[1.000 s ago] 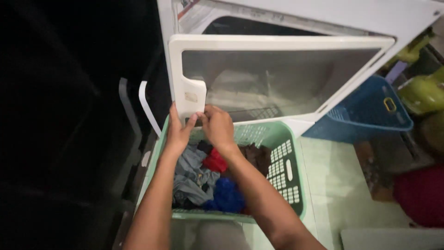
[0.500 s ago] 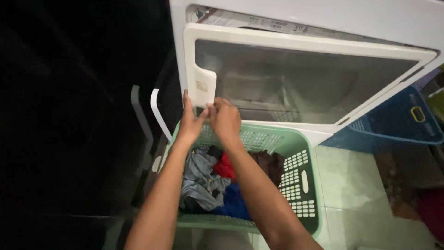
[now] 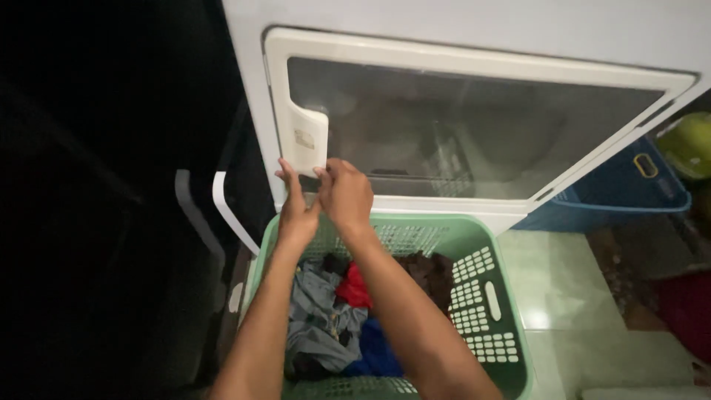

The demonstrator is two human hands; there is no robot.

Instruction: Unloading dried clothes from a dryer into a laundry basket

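Both my hands reach up to the handle tab (image 3: 306,141) on the white-framed clear lid (image 3: 474,126) of a white washing machine (image 3: 415,22). My left hand (image 3: 295,210) has its fingers on the tab's lower edge. My right hand (image 3: 343,194) pinches the same edge beside it. The lid lies nearly flat over the tub. Below my arms stands a green plastic laundry basket (image 3: 489,296) holding grey, red, blue and dark clothes (image 3: 333,318).
A blue plastic basket (image 3: 629,192) sits right of the machine, with a green rounded object (image 3: 689,144) behind it. A white curved bar (image 3: 229,211) stands left of the green basket. The left side is dark. A dark red item (image 3: 685,311) lies on the pale tiled floor.
The lid has swung down from raised to nearly flat over the tub, with both my hands staying on its handle tab. The view has shifted closer to the machine.
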